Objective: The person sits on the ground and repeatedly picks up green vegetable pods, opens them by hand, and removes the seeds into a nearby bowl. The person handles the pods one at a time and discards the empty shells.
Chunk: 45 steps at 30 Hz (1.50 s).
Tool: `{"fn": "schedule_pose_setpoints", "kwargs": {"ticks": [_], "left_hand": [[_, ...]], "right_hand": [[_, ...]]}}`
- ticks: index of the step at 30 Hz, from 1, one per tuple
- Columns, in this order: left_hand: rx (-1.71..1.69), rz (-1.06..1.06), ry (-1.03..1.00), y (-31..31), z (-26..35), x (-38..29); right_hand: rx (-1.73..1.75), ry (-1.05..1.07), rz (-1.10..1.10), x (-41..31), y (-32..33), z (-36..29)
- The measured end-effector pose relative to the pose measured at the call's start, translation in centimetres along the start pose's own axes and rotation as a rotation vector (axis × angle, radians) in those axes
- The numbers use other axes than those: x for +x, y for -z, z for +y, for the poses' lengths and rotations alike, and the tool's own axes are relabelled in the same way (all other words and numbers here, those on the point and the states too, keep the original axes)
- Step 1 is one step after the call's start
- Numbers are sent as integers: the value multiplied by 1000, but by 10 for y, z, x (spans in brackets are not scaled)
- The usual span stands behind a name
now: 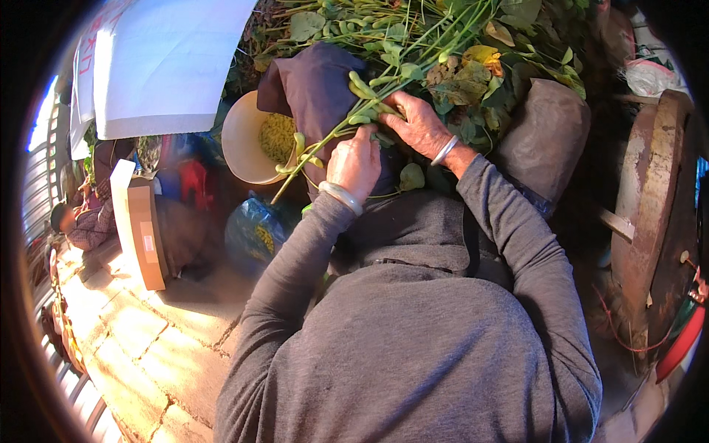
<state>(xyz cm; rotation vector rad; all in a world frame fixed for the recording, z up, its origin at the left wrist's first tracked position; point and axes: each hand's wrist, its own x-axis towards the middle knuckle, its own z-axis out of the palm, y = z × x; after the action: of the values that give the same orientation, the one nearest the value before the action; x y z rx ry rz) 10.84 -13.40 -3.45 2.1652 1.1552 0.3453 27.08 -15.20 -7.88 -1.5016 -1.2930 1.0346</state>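
Note:
A green bean stalk with plump pods (363, 88), which look like soybeans, slants across my lap. My right hand (418, 124) grips the stalk among its pods, thumb and fingers closed around it. Lower down, my left hand (354, 163) has its fingers curled in against the stalk and pods; its fingertips are partly hidden. The stalk's bare cut end points down left, past a pale bucket (238, 147) with a heap of small yellow-green pieces (277, 137) inside. Dark purple-brown cloth (318, 83) covers my knee beneath the stalk.
A big pile of leafy bean plants (388, 27) lies ahead. Left are a blue plastic bag (252, 230), an open cardboard box (145, 232) and a hanging white sheet (160, 66). A round wooden tabletop (653, 221) stands on edge at right. Another person (91, 227) sits far left.

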Motion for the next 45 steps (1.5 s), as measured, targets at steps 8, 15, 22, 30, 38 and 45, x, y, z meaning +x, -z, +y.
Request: {"fn": "schedule_pose_setpoints", "kwargs": {"ticks": [8, 15, 22, 30, 38, 45], "left_hand": [[-758, -69, 359, -9, 5, 9], [-1360, 74, 715, -11, 24, 14], [-1369, 101, 815, -19, 22, 17], [-1471, 49, 838, -15, 18, 19], [-1529, -44, 814, -7, 12, 16], [-1478, -485, 692, 13, 31, 13]], "right_hand": [[657, -432, -77, -9, 8, -19], [579, -407, 68, -18, 7, -24], [530, -293, 189, -17, 1, -10], [410, -181, 383, 5, 1, 34], [590, -67, 362, 17, -18, 22], [152, -159, 405, -1, -5, 27]]}}
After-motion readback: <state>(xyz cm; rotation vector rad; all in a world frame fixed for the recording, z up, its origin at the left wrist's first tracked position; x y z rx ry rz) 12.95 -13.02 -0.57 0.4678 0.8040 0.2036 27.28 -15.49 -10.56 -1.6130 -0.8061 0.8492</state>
